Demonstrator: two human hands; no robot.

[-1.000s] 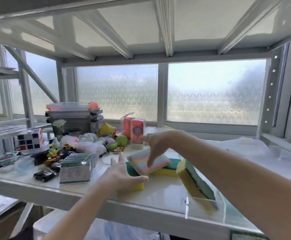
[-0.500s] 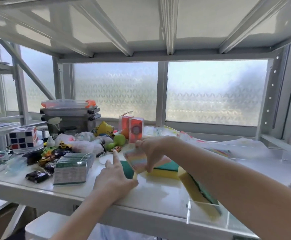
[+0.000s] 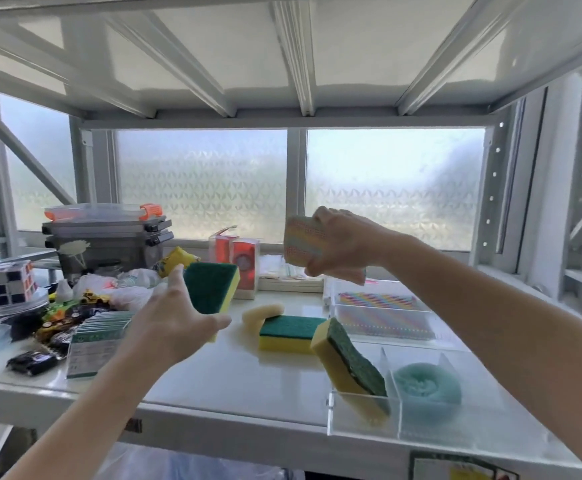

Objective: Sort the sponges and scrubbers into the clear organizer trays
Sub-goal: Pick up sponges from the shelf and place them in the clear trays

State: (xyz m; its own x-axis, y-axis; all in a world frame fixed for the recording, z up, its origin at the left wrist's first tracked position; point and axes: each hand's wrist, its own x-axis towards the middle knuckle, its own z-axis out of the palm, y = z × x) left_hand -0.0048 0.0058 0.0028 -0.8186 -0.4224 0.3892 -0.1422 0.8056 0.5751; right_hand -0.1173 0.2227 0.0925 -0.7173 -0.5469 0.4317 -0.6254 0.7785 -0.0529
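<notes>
My right hand (image 3: 339, 247) holds a pastel rainbow-striped sponge (image 3: 300, 242) up in the air above the far clear tray (image 3: 386, 327), where more striped sponges (image 3: 379, 301) lie. My left hand (image 3: 171, 322) grips a green-and-yellow sponge (image 3: 211, 287), raised off the shelf. Another green-and-yellow sponge (image 3: 291, 332) lies flat mid-shelf on a cream sponge (image 3: 260, 312). A third one (image 3: 350, 367) leans into the near clear tray (image 3: 362, 417), beside a teal round scrubber (image 3: 426, 389) in the neighbouring compartment.
The left of the white shelf (image 3: 213, 379) is crowded: a puzzle cube (image 3: 3, 284), stacked lidded containers (image 3: 105, 233), toy cars, plastic bags, a card pack (image 3: 95, 341). Red boxes (image 3: 237, 265) stand at the back by the frosted window. An upper shelf hangs overhead.
My right hand lifted the striped sponge off the pile and carried it up and right. My left hand picked up the green-and-yellow sponge it rested on. The cream sponge came into view.
</notes>
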